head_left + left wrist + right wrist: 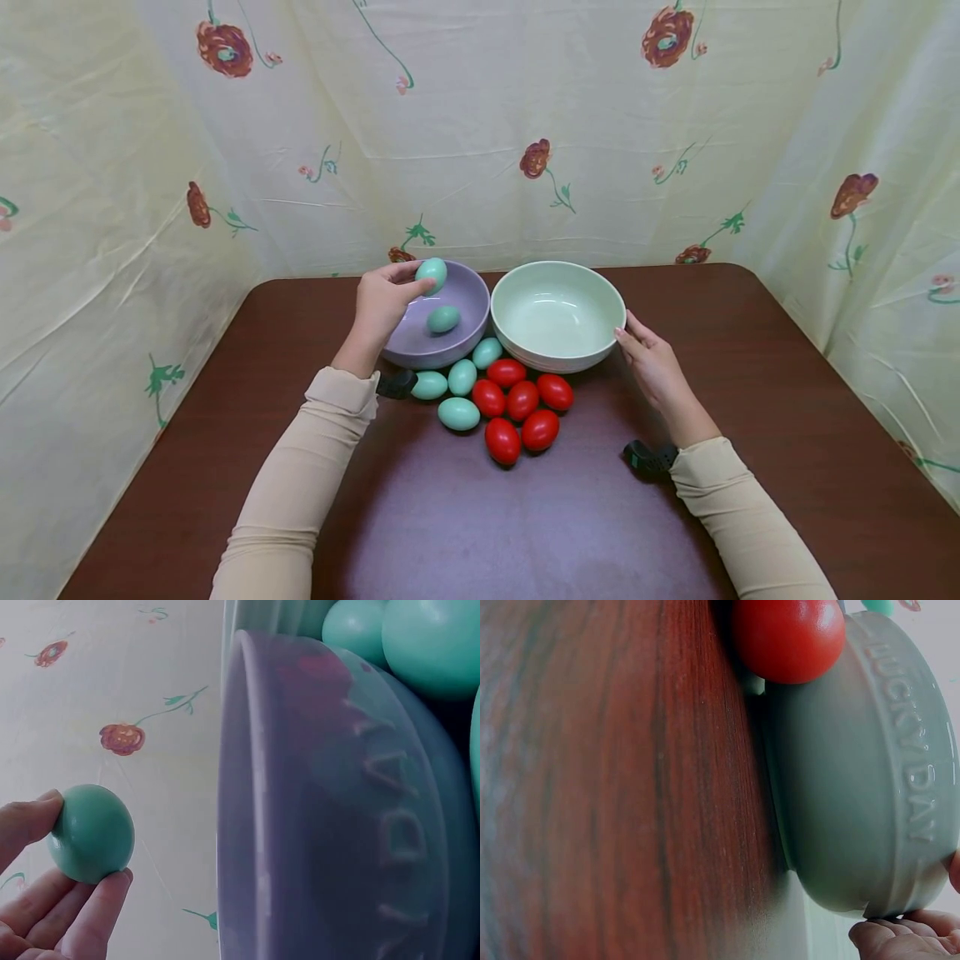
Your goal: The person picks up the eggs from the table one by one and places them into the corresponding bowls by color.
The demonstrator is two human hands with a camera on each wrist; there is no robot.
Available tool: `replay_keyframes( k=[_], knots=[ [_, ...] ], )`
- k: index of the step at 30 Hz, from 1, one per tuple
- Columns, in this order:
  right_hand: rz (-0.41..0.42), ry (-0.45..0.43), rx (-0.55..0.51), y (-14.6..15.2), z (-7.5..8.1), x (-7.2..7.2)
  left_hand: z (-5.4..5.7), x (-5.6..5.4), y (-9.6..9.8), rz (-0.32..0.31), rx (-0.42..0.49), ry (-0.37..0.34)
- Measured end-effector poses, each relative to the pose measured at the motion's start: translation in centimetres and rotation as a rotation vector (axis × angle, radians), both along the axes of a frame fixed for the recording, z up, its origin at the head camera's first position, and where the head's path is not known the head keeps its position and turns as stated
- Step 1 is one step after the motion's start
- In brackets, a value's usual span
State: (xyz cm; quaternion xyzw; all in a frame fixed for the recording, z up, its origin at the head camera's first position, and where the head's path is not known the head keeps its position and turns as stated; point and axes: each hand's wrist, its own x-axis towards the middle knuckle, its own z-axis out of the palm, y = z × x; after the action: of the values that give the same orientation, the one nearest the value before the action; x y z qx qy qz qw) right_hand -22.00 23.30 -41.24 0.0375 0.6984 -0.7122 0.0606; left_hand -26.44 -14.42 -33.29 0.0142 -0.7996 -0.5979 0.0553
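Observation:
My left hand [384, 302] pinches a teal egg [432, 276] between thumb and fingers, above the left side of the purple bowl [477, 333]. In the left wrist view the same egg [91, 834] shows beside that bowl's wall [315, 810]. Another teal egg [443, 319] lies inside the purple bowl. At the right side of the pale green bowl [557, 310], my right hand [654, 363] holds its edge, thumb at the rim and fingers against the outer wall. The right wrist view shows the fingers [904, 937] touching the green bowl's side [840, 772].
Several teal eggs [459, 414] lie on the table in front of the purple bowl. Several red eggs [522, 401] cluster in front of the green bowl. The brown table [480, 533] ends at a flowered curtain [450, 125] behind the bowls.

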Motion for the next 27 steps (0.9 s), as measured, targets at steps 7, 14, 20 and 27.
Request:
replay_keyframes(
  k=[7,14,20,27],
  knots=[
    [0.005,-0.007,0.015,0.0,0.1,0.0,-0.1,-0.4,0.1,0.016,-0.035,-0.004],
    [0.002,0.003,-0.006,-0.1,0.0,-0.1,-0.9,-0.9,0.0,0.037,-0.088,-0.039],
    [0.002,0.008,-0.008,-0.1,0.0,0.0,-1.5,-1.2,-0.2,0.062,-0.103,-0.05],
    [0.004,0.01,0.0,-0.1,0.0,0.0,-1.9,-1.5,-0.5,0.074,-0.132,-0.078]
  ],
)
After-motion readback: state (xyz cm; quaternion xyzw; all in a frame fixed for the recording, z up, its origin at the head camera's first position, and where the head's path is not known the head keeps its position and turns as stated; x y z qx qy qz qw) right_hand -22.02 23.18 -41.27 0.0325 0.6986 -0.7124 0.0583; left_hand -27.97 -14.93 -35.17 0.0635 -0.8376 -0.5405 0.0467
